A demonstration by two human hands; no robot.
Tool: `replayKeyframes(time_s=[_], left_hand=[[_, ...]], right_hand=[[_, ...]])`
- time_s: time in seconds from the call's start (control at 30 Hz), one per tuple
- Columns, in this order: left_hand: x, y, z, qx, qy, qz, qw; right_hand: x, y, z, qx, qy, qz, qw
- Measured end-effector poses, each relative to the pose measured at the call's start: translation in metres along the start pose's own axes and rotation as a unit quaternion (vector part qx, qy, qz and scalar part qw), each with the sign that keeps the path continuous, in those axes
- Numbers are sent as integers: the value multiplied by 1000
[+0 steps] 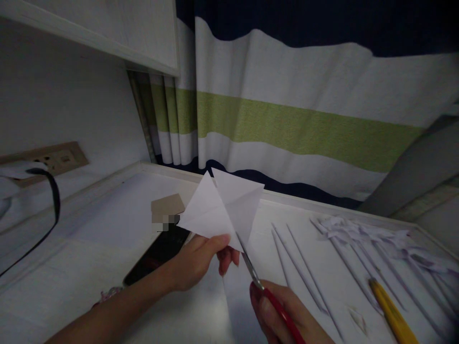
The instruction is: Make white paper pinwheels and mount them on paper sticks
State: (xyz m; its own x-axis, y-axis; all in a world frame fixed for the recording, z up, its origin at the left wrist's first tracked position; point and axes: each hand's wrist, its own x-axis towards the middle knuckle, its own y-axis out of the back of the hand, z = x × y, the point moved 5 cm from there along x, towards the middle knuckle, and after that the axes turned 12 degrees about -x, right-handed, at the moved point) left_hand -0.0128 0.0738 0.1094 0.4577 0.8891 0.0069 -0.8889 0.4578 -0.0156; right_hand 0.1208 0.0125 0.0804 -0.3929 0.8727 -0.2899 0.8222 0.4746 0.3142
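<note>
Head view, dim light.

- One left hand (201, 260): your thumb and fingers are pinched on the lower edge of one folded paper sheet (222, 212). You hold it up above the desk (107, 224), in front of the curtain (304, 129). The sheet is white and thin, with creases crossing it into triangular facets and pointed corners.
- One right hand (283, 315): your fingers are clenched around the red handle of one pair of scissors (253, 272). The slim metal blades point up and left, and their tip meets the paper's lower corner, just beside your left fingertips. You cannot tell how far the blades are parted.
- One beaded bracelet (107, 294) on your left wrist.
- On the desk below the paper: one dark, glossy phone (158, 255), and one brown cardboard piece (167, 205) beyond it.
- To the right: thin rolled paper sticks (297, 267), three clear ones near you. More lie further right, too blurred to count.
- One yellow stick-shaped tool (390, 313) lies among them.
- One heap of crumpled white paper (344, 224) at the back.
- Left wall: one socket plate (53, 160) and one black cable (53, 200).
- The curtain is fabric, striped white, green and navy.
</note>
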Motion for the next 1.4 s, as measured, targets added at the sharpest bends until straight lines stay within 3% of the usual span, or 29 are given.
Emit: replayKeyframes(time_s=[0.1, 0.4, 0.63, 1.0, 1.13, 1.4], left_hand=[[0, 2, 0, -2, -9, 12, 1000], [1, 6, 1, 20, -16, 54, 998], [-2, 3, 8, 81, -7, 26, 996], [-3, 5, 4, 97, 19, 2, 995], [-4, 3, 7, 110, 22, -7, 994], [-5, 1, 9, 119, 33, -6, 992]], right_hand=[[5, 1, -4, -23, 30, -4, 999], [7, 2, 0, -43, 1, 11, 999], [5, 2, -2, -76, -9, 8, 997], [5, -1, 7, -10, -4, -37, 999], [8, -4, 18, 36, -60, -75, 995], [11, -6, 7, 76, -81, -58, 992]])
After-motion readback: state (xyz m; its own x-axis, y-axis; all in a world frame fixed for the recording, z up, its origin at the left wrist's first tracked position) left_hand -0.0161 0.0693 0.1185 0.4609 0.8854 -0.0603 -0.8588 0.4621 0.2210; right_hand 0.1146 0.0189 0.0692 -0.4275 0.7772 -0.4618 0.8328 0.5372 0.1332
